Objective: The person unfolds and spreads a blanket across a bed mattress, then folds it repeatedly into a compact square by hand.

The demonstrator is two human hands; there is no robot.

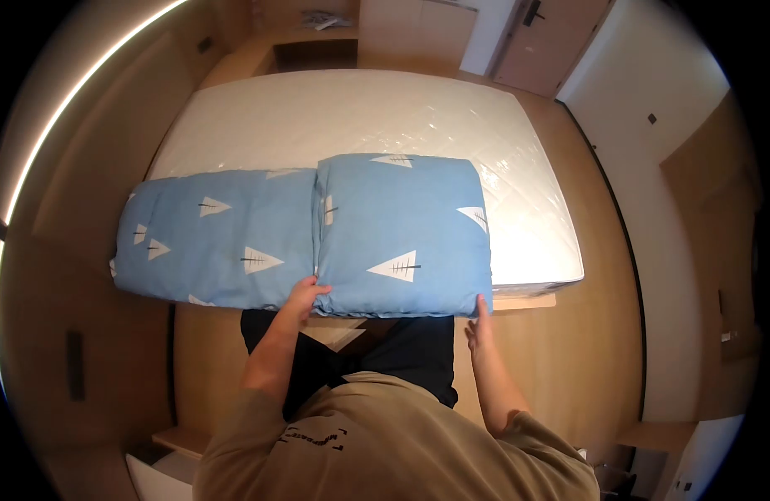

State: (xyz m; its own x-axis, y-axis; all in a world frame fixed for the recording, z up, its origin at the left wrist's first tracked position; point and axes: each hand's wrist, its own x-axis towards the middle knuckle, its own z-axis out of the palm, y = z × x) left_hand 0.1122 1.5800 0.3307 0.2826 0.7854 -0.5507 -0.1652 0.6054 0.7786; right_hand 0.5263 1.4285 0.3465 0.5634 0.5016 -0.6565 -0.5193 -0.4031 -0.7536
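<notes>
A blue quilt with white tree shapes lies along the near side of the bed. Its right part is folded over into a thick square, whose left edge makes a seam across the quilt. My left hand is at the near end of that seam, with the thumb on top of the fabric and the other fingers partly hidden. At the near right corner of the folded square is my right hand, thumb up against the edge and fingers apart below it.
A white mattress in clear plastic reaches beyond the quilt. Past it stand a wooden cabinet and a door. Wooden floor runs along the right. A light strip lines the left wall.
</notes>
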